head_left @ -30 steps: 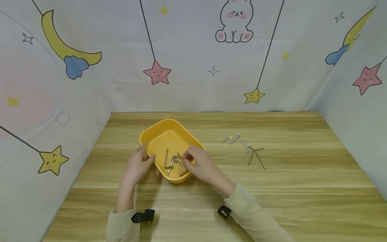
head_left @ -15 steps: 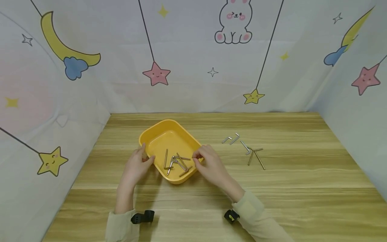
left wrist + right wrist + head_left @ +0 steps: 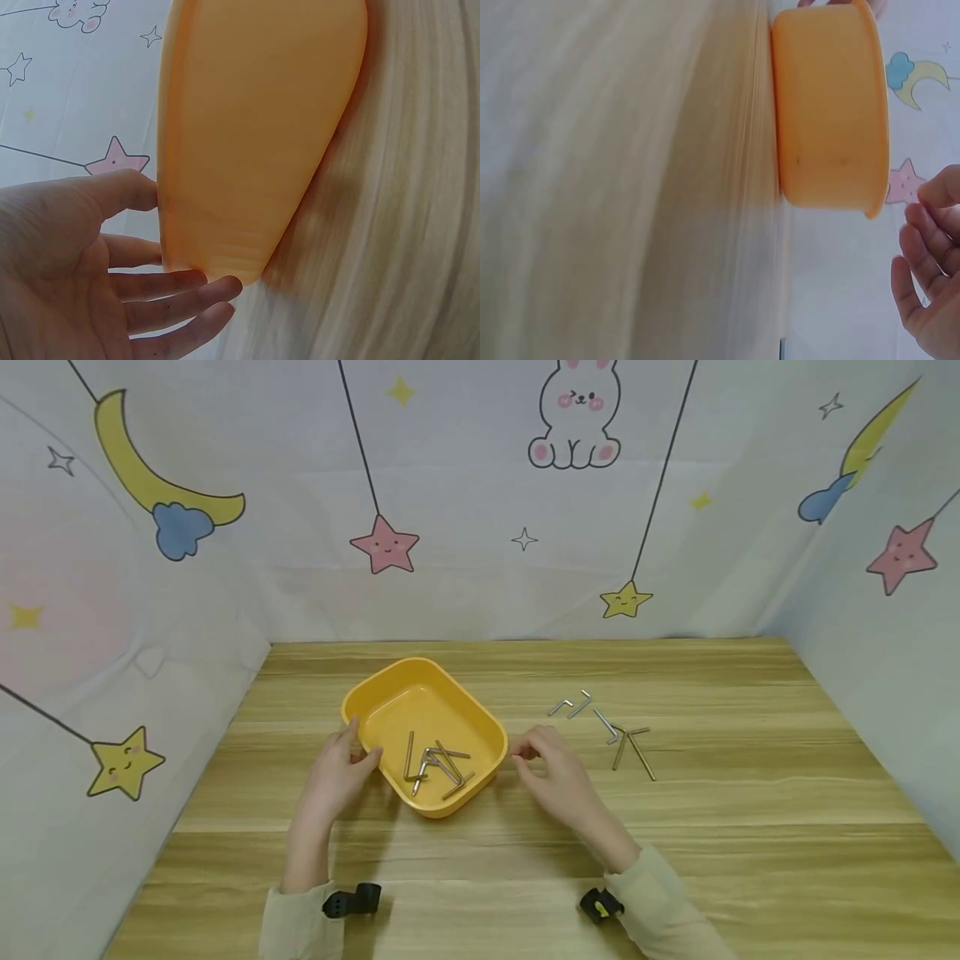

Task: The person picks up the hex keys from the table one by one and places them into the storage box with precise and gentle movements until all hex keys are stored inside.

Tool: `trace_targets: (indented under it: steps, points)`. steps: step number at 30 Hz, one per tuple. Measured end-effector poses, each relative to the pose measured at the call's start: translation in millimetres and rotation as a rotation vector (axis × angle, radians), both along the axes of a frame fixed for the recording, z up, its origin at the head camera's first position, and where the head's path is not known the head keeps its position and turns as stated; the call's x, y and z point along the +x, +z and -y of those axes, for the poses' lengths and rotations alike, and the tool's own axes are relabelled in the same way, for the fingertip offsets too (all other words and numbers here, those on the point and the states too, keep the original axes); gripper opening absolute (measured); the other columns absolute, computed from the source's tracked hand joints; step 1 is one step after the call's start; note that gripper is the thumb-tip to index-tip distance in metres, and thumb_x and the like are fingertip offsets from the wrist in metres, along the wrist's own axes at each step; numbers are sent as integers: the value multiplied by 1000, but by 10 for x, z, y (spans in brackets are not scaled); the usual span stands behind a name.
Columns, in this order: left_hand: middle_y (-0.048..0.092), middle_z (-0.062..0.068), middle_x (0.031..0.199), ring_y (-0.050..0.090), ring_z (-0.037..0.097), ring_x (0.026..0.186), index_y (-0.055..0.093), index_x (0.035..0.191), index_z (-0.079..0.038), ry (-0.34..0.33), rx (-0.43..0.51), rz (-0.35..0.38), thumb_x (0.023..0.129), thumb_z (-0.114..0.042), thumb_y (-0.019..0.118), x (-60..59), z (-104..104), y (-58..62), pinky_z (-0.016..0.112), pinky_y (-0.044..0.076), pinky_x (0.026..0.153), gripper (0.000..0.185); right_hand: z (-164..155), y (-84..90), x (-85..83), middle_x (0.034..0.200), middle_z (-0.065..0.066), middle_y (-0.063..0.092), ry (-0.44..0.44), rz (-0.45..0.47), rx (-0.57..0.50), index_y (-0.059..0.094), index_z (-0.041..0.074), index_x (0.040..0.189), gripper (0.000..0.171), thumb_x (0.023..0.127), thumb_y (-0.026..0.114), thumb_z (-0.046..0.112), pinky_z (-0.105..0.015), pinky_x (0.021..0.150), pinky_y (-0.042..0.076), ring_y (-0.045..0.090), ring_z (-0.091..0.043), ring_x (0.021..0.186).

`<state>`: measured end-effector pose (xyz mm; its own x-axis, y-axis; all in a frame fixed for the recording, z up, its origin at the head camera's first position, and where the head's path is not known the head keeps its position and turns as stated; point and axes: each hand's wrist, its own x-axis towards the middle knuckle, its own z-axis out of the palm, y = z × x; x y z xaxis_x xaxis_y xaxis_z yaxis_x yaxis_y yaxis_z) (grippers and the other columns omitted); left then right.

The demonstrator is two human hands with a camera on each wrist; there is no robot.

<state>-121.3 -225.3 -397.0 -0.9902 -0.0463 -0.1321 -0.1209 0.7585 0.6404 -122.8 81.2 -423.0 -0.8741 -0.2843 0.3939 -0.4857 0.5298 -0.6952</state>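
My left hand [image 3: 336, 774] rests against the rim and outer wall of a yellow plastic tub [image 3: 390, 702]. In the left wrist view its fingers [image 3: 176, 306] lie fairly straight along the tub's end. Several L-shaped hex keys [image 3: 410, 760], bronze and silver, lie crossed over one another in the tub's near end. My right hand [image 3: 558, 781] is just outside the tub's right corner, apart from it. Its thumb and index fingertips come together with nothing visible between them, and the other fingers are loosely bent, as the right wrist view shows.
More hex keys lie on the wood-grain table right of the tub: small silver ones [image 3: 580, 704], a longer silver one [image 3: 604, 725] and crossed bronze ones [image 3: 642, 754]. A printed white cloth [image 3: 465, 602] surrounds the table at the back and sides.
My right hand has moved from over the hex keys in the tub, out across its rim to the right. A bronze hex key now shows uncovered there. The left hand stays at the rim.
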Motion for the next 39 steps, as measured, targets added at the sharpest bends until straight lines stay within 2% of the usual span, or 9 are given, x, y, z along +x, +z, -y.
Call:
trace_targets:
  steps: [7, 14, 17, 21, 32, 39]
  points:
    - [32, 29, 149, 55, 38, 115, 17, 152, 1, 0, -6, -2, 97, -34, 50, 9, 4, 1, 52, 46, 96, 74, -157, -66, 8, 91, -1, 64, -53, -1, 1, 65, 13, 91, 7, 88, 65, 7, -26, 78, 49, 53, -9, 87]
    - [34, 28, 149, 56, 38, 115, 17, 152, 0, 6, -7, 6, 97, -34, 51, 7, -2, -10, 52, 46, 96, 74, -326, -117, 28, 90, -2, 63, -97, 7, -2, 64, 11, 90, 9, 86, 67, 3, -24, 76, 48, 53, -9, 86]
    - [33, 28, 149, 55, 38, 115, 17, 152, 1, 6, -4, 1, 97, -34, 51, 3, -5, -18, 52, 46, 97, 73, -412, -123, 29, 89, -1, 63, -126, -17, 0, 64, 10, 90, 10, 85, 67, 2, -24, 74, 47, 54, -11, 83]
    - [32, 28, 150, 55, 39, 116, 17, 152, 1, 4, -2, -5, 97, -33, 51, -2, -6, -12, 53, 45, 98, 73, -525, -109, 23, 86, -5, 64, -153, -19, -8, 65, 7, 90, 8, 85, 68, 2, -23, 71, 47, 55, -12, 80]
    - [31, 29, 150, 55, 40, 116, 18, 152, 1, 1, -12, -12, 97, -32, 51, -6, 0, -23, 54, 46, 97, 72, -771, -99, 11, 88, -7, 64, -215, 117, 77, 64, 3, 98, 12, 86, 65, 1, -22, 68, 47, 57, -15, 80]
    - [31, 29, 150, 55, 40, 117, 17, 152, 1, 4, -2, -1, 97, -32, 51, 4, 0, 8, 54, 45, 97, 72, -960, -136, -20, 88, -10, 63, -262, 137, 150, 62, 0, 99, 15, 84, 63, 0, -28, 70, 50, 59, -19, 81]
